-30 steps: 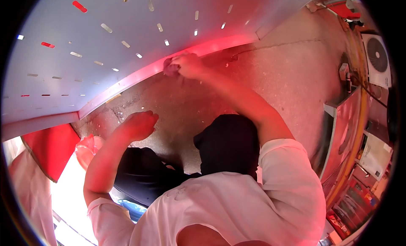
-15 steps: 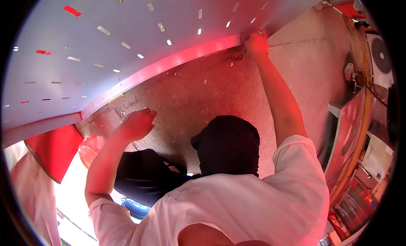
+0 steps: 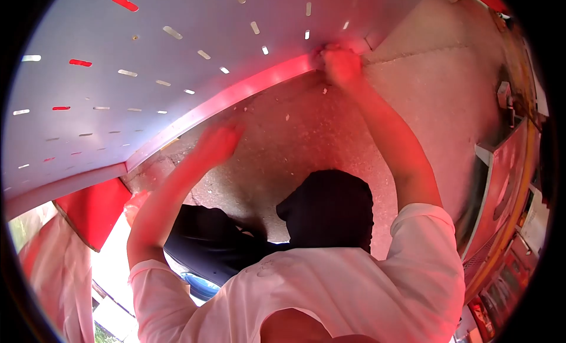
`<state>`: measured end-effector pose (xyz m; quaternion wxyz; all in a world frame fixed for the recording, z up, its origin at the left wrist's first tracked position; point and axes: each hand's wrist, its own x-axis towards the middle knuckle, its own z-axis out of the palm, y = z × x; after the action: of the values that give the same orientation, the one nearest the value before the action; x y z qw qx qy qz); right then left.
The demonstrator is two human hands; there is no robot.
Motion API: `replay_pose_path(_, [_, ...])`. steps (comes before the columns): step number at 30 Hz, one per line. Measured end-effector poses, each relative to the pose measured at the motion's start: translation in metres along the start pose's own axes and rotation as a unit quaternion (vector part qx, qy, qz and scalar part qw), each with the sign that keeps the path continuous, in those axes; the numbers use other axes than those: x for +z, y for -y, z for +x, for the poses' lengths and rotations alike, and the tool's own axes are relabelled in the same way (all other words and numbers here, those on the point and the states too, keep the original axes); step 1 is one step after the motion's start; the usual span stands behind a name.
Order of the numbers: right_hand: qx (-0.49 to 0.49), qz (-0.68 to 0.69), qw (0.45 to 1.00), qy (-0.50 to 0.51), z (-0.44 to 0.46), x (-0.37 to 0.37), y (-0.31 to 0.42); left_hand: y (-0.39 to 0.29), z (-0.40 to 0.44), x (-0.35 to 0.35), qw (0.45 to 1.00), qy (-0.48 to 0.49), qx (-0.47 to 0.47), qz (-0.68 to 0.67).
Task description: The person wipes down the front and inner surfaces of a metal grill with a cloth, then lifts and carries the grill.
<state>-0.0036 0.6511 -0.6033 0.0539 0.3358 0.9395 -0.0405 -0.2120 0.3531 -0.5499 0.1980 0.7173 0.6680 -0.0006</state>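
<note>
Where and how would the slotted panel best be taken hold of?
Probably by its narrow, pink-lit rim, coming from the side where the right hand is. The rim offers an edge to close on, whereas the slotted panel's face is broad and flat.

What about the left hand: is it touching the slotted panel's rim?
No, bare floor shows between the left hand and the slotted panel's rim.

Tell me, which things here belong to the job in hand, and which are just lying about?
Part of the job, apparently:
slotted metal panel
dark cloth, blurred, in the right hand at the panel

Just about:
red sheet
pale curtain
blue object, mostly hidden
</note>
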Motion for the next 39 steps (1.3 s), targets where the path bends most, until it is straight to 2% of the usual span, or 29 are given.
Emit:
replay_pose_path(1, [0.100,0.003,0.995,0.025,0.008,0.016,-0.032,0.004,0.012,0.009,0.999,-0.040,-0.002,0.001])
replay_pose_path(3, [0.105,-0.047,0.993,-0.021,0.004,0.011,-0.066,0.004,0.058,0.029,0.986,0.043,-0.134,-0.085])
replay_pose_path(5, [0.160,-0.003,0.987,0.008,0.004,-0.017,-0.051,-0.014,0.100,0.020,0.996,-0.018,-0.055,-0.063])
replay_pose_path(6, [0.189,0.018,0.981,0.024,0.003,-0.026,-0.044,-0.020,0.122,0.020,0.997,-0.026,-0.049,-0.062])
replay_pose_path(10, [0.175,-0.013,0.983,0.053,0.014,-0.019,-0.044,-0.026,0.185,0.033,0.990,-0.100,-0.077,-0.070])
replay_pose_path(12, [0.197,-0.021,0.979,0.044,0.015,-0.017,-0.040,-0.025,0.198,0.033,0.989,-0.049,-0.119,-0.079])
replay_pose_path(16, [0.166,-0.004,0.986,-0.015,0.012,-0.007,-0.044,-0.021,0.205,0.027,0.981,0.022,-0.172,-0.089])
replay_pose_path(19, [0.176,0.007,0.984,-0.017,0.008,-0.012,-0.043,-0.001,0.199,0.046,0.957,-0.132,-0.085,-0.243])
replay_pose_path(22, [0.164,0.020,0.986,-0.014,0.009,-0.011,-0.046,-0.001,0.197,0.056,0.959,-0.189,-0.042,-0.208])
replay_pose_path(25, [0.149,0.020,0.989,-0.007,0.009,-0.010,-0.047,-0.005,0.197,0.046,0.961,-0.145,-0.078,-0.221])
replay_pose_path(28, [0.147,0.005,0.988,-0.042,0.005,-0.010,-0.047,-0.001,0.197,0.048,0.945,-0.162,-0.058,-0.279])
replay_pose_path(31, [0.140,0.033,0.989,-0.040,0.007,-0.006,-0.049,-0.002,0.198,0.054,0.961,-0.182,-0.042,-0.204])
replay_pose_path(34, [0.156,0.033,0.987,-0.031,0.006,-0.013,-0.046,-0.008,0.198,0.041,0.957,-0.127,-0.090,-0.244])
replay_pose_path(37, [0.148,0.005,0.988,-0.041,0.008,-0.008,-0.048,-0.006,0.196,0.042,0.944,-0.129,-0.106,-0.286])
replay_pose_path(39, [0.165,0.017,0.986,-0.006,0.011,-0.013,-0.046,-0.003,0.198,0.050,0.946,-0.199,-0.044,-0.251])
